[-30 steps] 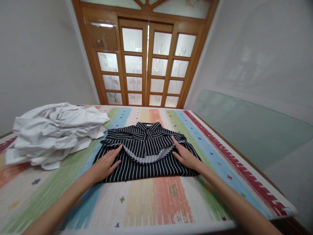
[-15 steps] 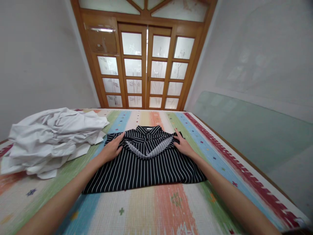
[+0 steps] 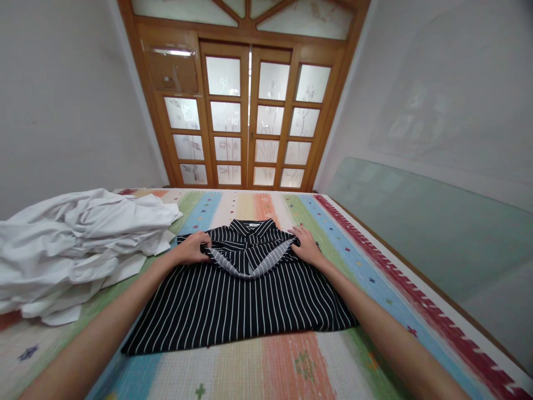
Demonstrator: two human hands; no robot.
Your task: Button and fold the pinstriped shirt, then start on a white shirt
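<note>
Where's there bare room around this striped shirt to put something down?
On the patterned cover: nearest you, between the striped shirt's bottom edge and your forearms; beyond its collar, towards the wooden doors; and right, between your right hand and the maroon border. Left is crowded by the white cloth heap.

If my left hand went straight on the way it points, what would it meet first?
Your left hand, gripping the striped shirt, would probably meet its collar first, though depth is hard to judge.
</note>
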